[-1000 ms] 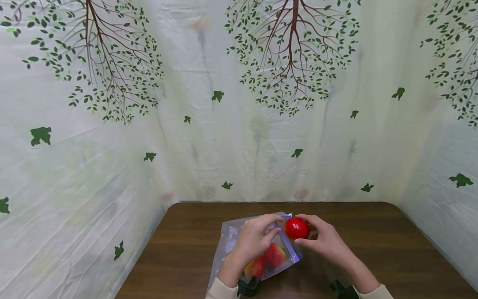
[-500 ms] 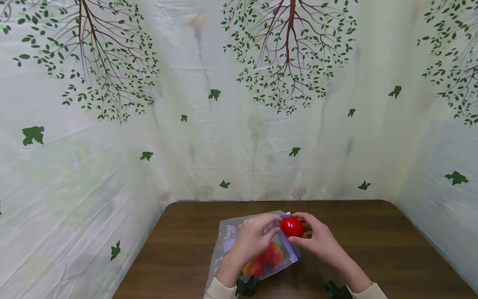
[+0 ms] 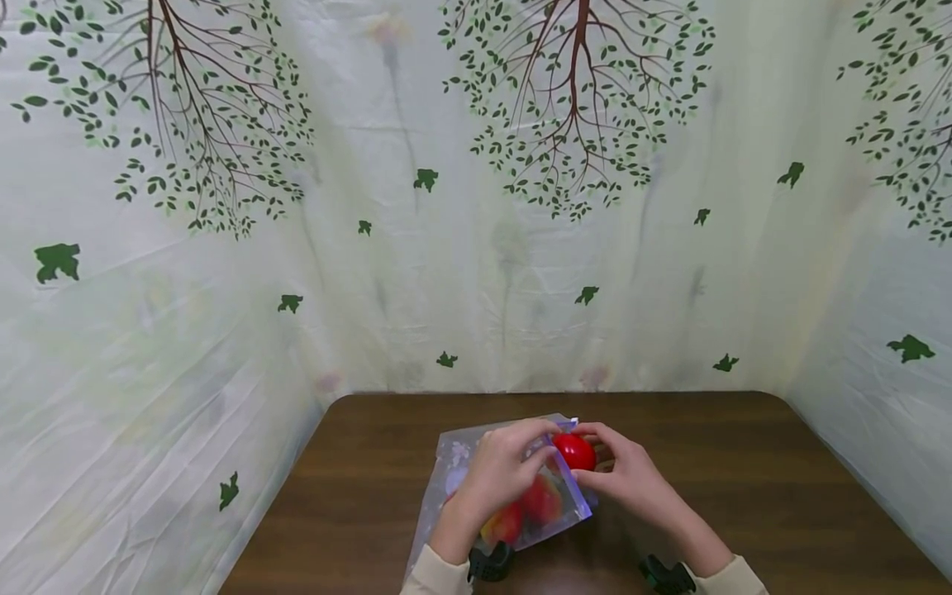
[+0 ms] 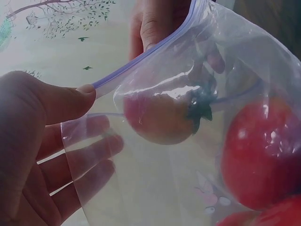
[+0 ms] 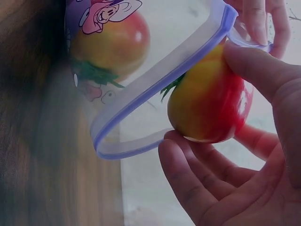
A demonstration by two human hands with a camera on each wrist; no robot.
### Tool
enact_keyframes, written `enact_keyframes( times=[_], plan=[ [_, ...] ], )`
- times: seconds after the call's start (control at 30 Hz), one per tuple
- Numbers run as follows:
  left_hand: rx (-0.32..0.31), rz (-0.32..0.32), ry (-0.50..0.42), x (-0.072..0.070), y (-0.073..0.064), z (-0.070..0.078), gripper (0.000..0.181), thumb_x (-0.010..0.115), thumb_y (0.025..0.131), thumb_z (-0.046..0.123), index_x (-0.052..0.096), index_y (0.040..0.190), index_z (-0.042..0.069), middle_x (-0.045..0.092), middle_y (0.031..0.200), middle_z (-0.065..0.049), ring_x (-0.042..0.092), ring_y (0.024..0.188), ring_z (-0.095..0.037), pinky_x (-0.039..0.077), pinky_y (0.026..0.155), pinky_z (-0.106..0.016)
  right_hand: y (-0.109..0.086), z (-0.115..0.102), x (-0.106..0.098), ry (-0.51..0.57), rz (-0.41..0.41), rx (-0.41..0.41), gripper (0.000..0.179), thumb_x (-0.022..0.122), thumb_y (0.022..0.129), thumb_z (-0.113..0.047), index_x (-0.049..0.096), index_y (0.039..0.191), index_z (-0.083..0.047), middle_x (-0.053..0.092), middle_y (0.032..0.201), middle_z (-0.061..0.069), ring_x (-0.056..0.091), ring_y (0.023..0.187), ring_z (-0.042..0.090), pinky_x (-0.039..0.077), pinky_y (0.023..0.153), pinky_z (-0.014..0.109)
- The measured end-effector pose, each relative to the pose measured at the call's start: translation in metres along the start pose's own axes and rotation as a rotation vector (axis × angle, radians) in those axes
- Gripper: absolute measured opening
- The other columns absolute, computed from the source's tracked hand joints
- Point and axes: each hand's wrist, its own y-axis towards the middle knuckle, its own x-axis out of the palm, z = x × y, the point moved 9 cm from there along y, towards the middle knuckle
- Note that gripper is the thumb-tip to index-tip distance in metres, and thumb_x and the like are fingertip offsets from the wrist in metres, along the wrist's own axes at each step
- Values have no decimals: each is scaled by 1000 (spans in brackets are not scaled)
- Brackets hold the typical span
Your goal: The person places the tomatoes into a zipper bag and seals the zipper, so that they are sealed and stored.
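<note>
A clear zip bag (image 3: 450, 464) with a purple zip edge (image 5: 157, 85) lies across the table, its mouth turned to the right. My left hand (image 3: 497, 469) pinches the rim between thumb and fingers and keeps the mouth apart. My right hand (image 3: 632, 475) holds a red and yellow tomato (image 5: 209, 106) with a green leafy top, thumb on one side and fingers on the other. The leafy end points into the bag's mouth, and the left wrist view shows this tomato through the film. Inside the bag rest more tomatoes (image 4: 258, 155), partly covered by my left hand in the head view.
The brown wooden table (image 3: 706, 479) reaches back to a pale curtain (image 3: 513, 273) printed with trees and leaves. More curtain hangs along both sides. Cartoon figures (image 5: 110, 12) are printed on the bag.
My right hand has moved left with the tomato, from beside the bag's rim to within its mouth. My left hand has kept its hold on the rim.
</note>
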Motion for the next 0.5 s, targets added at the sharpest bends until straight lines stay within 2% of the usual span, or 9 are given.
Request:
enact_keyframes(
  times=[0.17, 0.5],
  plan=[
    [-17, -9, -11, 0, 0, -1, 26, 72, 95, 21, 70, 121, 20, 69, 120, 10, 66, 103, -2, 51, 86, -17, 0, -3, -1, -4, 12, -27, 60, 86, 80, -36, 58, 133, -26, 65, 118, 3, 65, 95, 21, 57, 75, 27],
    [21, 12, 22, 0, 0, 1, 26, 72, 95, 21, 70, 121, 18, 69, 120, 10, 66, 103, -2, 51, 86, -18, 1, 0, 9, 29, -26, -11, 56, 84, 83, -35, 59, 132, -29, 65, 119, 1, 64, 97, 23, 57, 73, 30]
  ],
)
